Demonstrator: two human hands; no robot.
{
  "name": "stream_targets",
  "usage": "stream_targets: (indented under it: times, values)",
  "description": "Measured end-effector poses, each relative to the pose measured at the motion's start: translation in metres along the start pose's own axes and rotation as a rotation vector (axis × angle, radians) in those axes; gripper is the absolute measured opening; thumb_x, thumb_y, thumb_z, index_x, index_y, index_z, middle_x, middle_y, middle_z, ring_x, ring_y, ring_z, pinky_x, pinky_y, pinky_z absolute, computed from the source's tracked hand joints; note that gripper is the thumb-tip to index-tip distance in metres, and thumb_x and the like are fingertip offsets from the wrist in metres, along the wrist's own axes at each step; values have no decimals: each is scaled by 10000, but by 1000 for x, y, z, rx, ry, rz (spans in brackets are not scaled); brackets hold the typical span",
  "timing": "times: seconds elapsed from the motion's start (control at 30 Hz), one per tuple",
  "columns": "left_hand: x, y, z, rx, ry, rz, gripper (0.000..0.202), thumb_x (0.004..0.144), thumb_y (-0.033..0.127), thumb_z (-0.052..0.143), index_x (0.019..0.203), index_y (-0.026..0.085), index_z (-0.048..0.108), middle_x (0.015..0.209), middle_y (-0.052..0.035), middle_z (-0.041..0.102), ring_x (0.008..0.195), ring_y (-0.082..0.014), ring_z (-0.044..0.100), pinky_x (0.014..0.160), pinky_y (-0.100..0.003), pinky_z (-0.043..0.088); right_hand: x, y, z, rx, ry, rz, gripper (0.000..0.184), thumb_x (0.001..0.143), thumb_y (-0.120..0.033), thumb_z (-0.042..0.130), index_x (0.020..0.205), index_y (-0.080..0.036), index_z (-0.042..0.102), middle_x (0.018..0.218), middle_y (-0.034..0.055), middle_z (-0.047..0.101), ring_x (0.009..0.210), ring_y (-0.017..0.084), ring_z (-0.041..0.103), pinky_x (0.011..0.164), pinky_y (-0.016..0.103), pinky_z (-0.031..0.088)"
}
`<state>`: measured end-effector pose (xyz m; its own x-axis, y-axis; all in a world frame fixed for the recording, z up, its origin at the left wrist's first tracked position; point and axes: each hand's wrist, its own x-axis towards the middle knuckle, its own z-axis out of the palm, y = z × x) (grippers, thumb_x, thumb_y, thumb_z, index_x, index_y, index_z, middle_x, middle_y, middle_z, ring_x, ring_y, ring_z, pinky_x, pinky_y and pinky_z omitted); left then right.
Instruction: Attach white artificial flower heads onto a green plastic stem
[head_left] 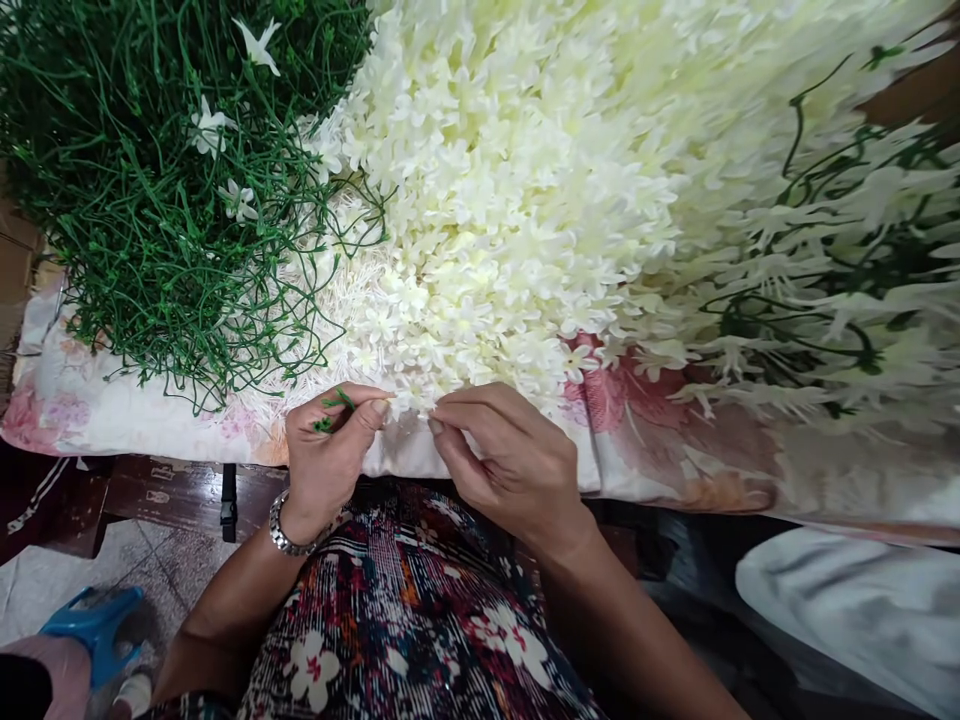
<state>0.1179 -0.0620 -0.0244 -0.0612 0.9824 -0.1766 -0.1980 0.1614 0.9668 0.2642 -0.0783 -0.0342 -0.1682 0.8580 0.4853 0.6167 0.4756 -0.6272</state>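
My left hand (330,440) is closed, thumb against forefinger, at the table's front edge. A green plastic flower stem (339,400) is in its grip, with leafy tips poking out behind the thumb. My right hand (510,450) is pinched just to the right, its fingertips a short gap from the left ones. A tiny pale bit seems to show at those fingertips, too small to name. White artificial flowers (411,400) lie between and beyond both hands. Thin white stamen-like pieces (352,290) are spread at the far left of my hands.
A big heap of green plastic stems (187,200) covers the table's left side. Loose white blossoms (510,180) pile up in the middle. Flowers joined to stems (840,290) lie at right. Below are a floral tablecloth (442,455) and a blue stool (97,625).
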Motion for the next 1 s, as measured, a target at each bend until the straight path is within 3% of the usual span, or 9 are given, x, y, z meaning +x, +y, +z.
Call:
stream_targets:
  times: [0.13, 0.3, 0.5, 0.77, 1.0]
  values:
    - [1, 4, -5, -127, -12, -131, 91, 616, 209, 659, 672, 138, 646, 474, 18, 537, 339, -6, 320, 337, -152, 207, 3, 3, -4, -196, -52, -41, 129, 696, -111, 528, 802, -174, 569, 808, 60, 573, 763, 164, 509, 667, 320, 432]
    - [0, 3, -7, -237, -41, -191, 83, 607, 208, 666, 664, 150, 650, 455, 16, 553, 328, -6, 321, 335, -144, 207, 9, -12, -12, 4, 44, 2, 243, 675, -85, 555, 894, -193, 559, 736, 29, 558, 682, 127, 512, 600, 268, 435]
    - [-6, 0, -6, -183, -94, -15, 55, 649, 198, 634, 690, 180, 666, 477, 36, 485, 367, -14, 341, 344, -141, 232, 18, -30, -7, 85, 4, 7, 132, 691, -102, 530, 807, -155, 564, 644, 26, 540, 613, 111, 486, 553, 251, 417]
    - [-11, -3, -6, 131, -86, 329, 117, 668, 140, 609, 754, 203, 659, 643, -7, 586, 583, -88, 511, 523, -206, 392, 14, -27, 0, 76, 22, 25, 78, 699, -108, 503, 747, -143, 553, 604, 15, 514, 581, 102, 473, 541, 244, 408]
    - [-11, 6, -13, 387, -252, 456, 187, 685, 70, 564, 827, 180, 619, 678, -5, 569, 626, -91, 517, 568, -218, 411, 8, -25, -2, 156, -7, 54, 91, 692, -87, 526, 762, -139, 552, 611, 13, 516, 581, 89, 462, 529, 227, 392]
